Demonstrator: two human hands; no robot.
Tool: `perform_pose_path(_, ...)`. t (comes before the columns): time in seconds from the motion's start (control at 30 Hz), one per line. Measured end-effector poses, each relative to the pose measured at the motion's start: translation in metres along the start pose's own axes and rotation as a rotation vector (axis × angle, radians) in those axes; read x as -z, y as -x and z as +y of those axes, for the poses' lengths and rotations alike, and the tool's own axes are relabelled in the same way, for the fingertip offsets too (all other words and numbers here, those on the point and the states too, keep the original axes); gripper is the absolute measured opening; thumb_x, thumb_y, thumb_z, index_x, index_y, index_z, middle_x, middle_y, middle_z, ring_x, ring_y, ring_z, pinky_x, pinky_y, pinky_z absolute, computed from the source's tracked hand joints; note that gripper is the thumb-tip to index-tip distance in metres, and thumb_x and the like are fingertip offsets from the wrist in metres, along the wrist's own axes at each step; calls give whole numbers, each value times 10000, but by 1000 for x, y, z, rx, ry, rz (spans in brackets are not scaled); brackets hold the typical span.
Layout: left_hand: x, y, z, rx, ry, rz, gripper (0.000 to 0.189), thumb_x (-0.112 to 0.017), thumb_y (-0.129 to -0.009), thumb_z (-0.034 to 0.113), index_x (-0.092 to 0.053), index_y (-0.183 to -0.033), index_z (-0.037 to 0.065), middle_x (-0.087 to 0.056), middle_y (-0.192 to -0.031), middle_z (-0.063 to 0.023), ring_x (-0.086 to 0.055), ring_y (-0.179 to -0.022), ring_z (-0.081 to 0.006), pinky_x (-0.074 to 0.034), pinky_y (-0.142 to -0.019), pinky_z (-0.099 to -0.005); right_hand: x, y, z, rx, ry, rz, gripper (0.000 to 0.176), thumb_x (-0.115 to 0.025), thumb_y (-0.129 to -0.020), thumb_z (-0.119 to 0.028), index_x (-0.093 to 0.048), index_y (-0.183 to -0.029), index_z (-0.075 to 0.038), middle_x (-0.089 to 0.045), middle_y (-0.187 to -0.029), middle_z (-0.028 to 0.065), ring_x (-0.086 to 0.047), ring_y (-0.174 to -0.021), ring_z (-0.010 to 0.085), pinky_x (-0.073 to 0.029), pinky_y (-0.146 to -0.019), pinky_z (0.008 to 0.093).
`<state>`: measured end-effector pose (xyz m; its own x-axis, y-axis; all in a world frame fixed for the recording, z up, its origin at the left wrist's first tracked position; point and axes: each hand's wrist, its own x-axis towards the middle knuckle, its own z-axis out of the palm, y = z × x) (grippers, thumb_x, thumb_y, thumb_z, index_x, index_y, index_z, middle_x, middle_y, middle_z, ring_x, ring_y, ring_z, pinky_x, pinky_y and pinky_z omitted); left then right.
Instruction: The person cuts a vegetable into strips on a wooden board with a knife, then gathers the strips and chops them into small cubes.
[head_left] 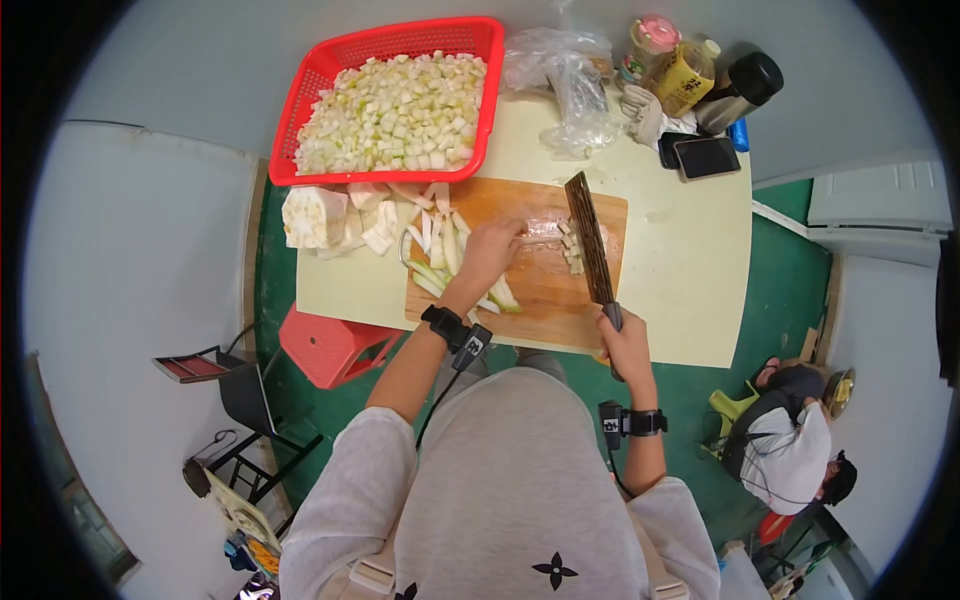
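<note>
My right hand [626, 342] is closed around the dark handle of a cleaver [588, 232]. The cleaver's long blade points away from me, over the right part of the wooden cutting board [540, 305]. Just left of the blade lie small diced pieces [571, 248] of a pale vegetable. My left hand [488, 252] is over the middle of the board, its fingers curled together and pointing toward the dice. What those fingertips pinch, if anything, is hard to make out. Pale green-white vegetable strips [450, 245] lie beside and under my left wrist.
A red basket [489, 110] of diced vegetable stands at the back left, with large peeled chunks [315, 218] before it. Plastic bags [575, 80], a yellow-labelled bottle [686, 80], a thermos [738, 95] and a phone [707, 158] occupy the back right. A person [790, 440] sits at right.
</note>
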<state>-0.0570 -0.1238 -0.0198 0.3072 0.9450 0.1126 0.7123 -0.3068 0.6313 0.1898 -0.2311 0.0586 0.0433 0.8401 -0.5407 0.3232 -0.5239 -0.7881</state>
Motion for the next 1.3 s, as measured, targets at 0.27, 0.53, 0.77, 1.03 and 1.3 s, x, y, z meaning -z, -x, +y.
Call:
perform_pose_path(0.27, 1, 5, -28, 98, -55, 112, 156, -670, -824, 95, -661, -961, 21, -634, -929, -134, -575, -926, -342, -465, -806, -425, -9, -10, -6, 39, 18, -43, 319, -601, -928, -250, -560, -759, 18, -473, -514, 33, -491, -406, 116, -382, -409, 299)
perform_pose_path(0.53, 13, 13, -35, 60, -42, 50, 218, -674, -803, 58, -672, -1020, 35, -641, -972, -115, -580, -962, -312, -477, -849, -402, -20, -22, -4, 20, 19, -52, 336, -601, -933, -267, -562, -756, 16, -467, -495, 35, -501, -402, 124, -395, -409, 302)
perform_pose_path(0.77, 13, 20, -47, 104, 140, 6, 259, -656, -799, 18, -658, -1058, 0, -649, -1035, -153, -571, -1020, -337, -475, -902, -396, -33, -28, -11, 2, 19, -37, 356, -586, -942, -299, -604, -803, 29, -487, -466, 49, -525, -399, 135, -407, -406, 303)
perform_pose_path(1.03, 12, 25, -48, -12, 152, -29, 268, -645, -822, 38, -664, -1088, 20, -656, -1018, -138, -583, -1003, -318, -481, -887, -389, -44, -28, -6, 64, 202, -26, 357, -577, -935, -312, -634, -855, 31, -508, -474, 83, -527, -399, 169, -405, -426, 335)
perform_pose_path(1.3, 10, 29, -43, -26, 144, -32, 277, -650, -812, 34, -666, -1089, 28, -660, -1023, -130, -590, -996, -310, -486, -883, -389, -51, -24, 5, 79, 293, -3, 356, -578, -915, -299, -635, -833, 43, -528, -520, 179, -578, -475, 291, -436, -501, 412)
